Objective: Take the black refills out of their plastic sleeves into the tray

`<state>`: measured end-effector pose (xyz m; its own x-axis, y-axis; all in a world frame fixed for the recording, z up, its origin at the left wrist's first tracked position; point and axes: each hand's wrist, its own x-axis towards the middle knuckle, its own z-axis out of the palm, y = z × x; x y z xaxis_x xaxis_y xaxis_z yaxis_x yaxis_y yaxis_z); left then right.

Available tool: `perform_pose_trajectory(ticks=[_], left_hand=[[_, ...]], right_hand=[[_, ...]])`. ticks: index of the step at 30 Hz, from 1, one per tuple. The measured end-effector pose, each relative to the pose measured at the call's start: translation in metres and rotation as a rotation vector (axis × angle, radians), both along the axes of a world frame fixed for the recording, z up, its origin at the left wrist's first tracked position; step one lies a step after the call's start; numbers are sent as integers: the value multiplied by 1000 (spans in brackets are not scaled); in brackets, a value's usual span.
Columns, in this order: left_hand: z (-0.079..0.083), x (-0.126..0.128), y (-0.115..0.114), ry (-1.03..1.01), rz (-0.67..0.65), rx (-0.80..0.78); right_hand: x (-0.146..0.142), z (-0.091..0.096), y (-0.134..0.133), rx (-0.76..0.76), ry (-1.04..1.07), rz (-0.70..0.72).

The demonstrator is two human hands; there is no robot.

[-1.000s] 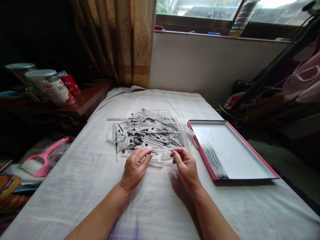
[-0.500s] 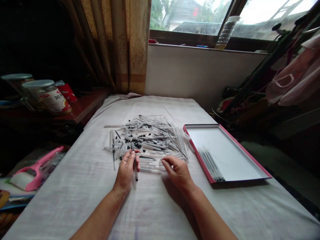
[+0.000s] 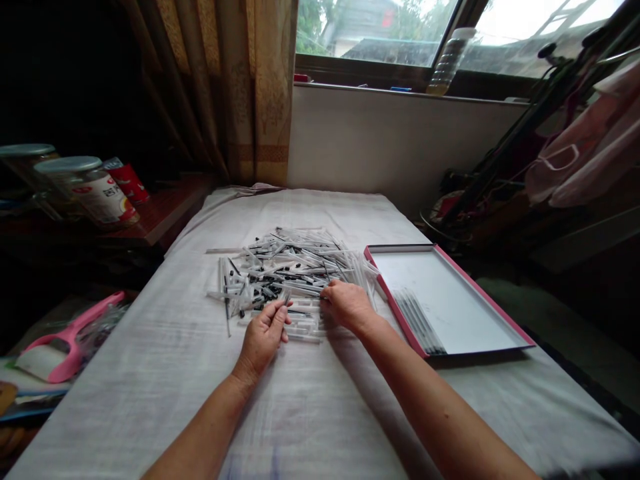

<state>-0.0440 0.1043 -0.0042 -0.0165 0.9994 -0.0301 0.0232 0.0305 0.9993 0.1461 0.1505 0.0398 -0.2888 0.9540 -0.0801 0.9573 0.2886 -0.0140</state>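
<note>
A loose pile of clear pen barrels, dark refills and black caps (image 3: 295, 263) lies in the middle of the cloth. At the pile's near edge my left hand (image 3: 265, 333) is closed around a pen (image 3: 287, 298), whose tip shows above the thumb; the rest is hidden by the fingers. My right hand (image 3: 347, 304) reaches into the pile's right side, its fingertips pinched together among the barrels. What they grip, if anything, is hidden. To the right, a shallow pink-edged box lid (image 3: 475, 300) holds several pens (image 3: 417, 320) lying side by side along its left wall.
A white cloth (image 3: 190, 380) covers the table. Lidded jars (image 3: 97, 197) stand on a dark red table at left, above a pink-handled object (image 3: 75, 333). A curtain (image 3: 265, 100) and window are at the back; a pink garment (image 3: 575, 160) hangs at right.
My right hand has moved forward, farther into the pile. The left hand has shifted slightly right and turned, and the pen's dark end no longer shows below it.
</note>
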Motion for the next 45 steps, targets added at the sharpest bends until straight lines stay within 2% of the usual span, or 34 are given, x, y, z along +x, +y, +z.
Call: perform_pose_trajectory(ticks=[8, 12, 14, 17, 20, 24, 28, 34, 45], left_hand=[[-5, 1, 0, 105, -7, 87], [-8, -1, -2, 226, -21, 172], [-8, -2, -4, 327, -32, 260], [-7, -2, -7, 482, -79, 421], [-5, -1, -10, 588, -138, 496], [-3, -1, -12, 689, -169, 535], [-4, -1, -12, 746, -174, 562], [-4, 0, -13, 797, -177, 569], [1, 1, -16, 876, -240, 574]], right_hand=[[-3, -4, 1, 26, 3, 76], [8, -2, -6, 63, 131, -32], [15, -4, -12, 110, 317, -101], [24, -14, -23, 114, 736, -138], [25, -29, -35, 2, 1112, -139], [23, -40, -43, -127, 1356, -146], [24, -36, -43, -195, 1420, -151], [22, -36, -44, -244, 1409, -148], [26, -36, -46, -245, 1329, -75]])
